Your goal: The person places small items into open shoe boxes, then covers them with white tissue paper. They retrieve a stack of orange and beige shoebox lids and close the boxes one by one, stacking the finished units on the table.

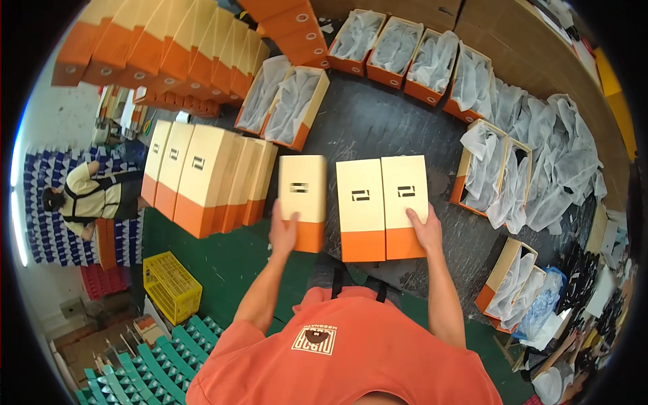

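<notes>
My left hand (pixel 284 228) is closed around the left side of a cream-and-orange shoebox (pixel 302 196), its thumb on the front. That box is slightly blurred and stands apart from a side-by-side pair. My right hand (pixel 424 229) grips the outer edge of the pair's right shoebox (pixel 405 192), thumb on top and the other fingers mostly hidden. Between them, the pair's left shoebox (pixel 360 202) touches its neighbour. All three are lidded, with a dark mark on the cream part.
Closed shoeboxes (pixel 202 169) stand in a row at left. Open boxes (pixel 425 64) with white tissue line the dark table's (pixel 364 121) far and right sides. Loose tissue (pixel 557 162) lies at right. A yellow crate (pixel 172 287) sits lower left; another person (pixel 94 192) is at far left.
</notes>
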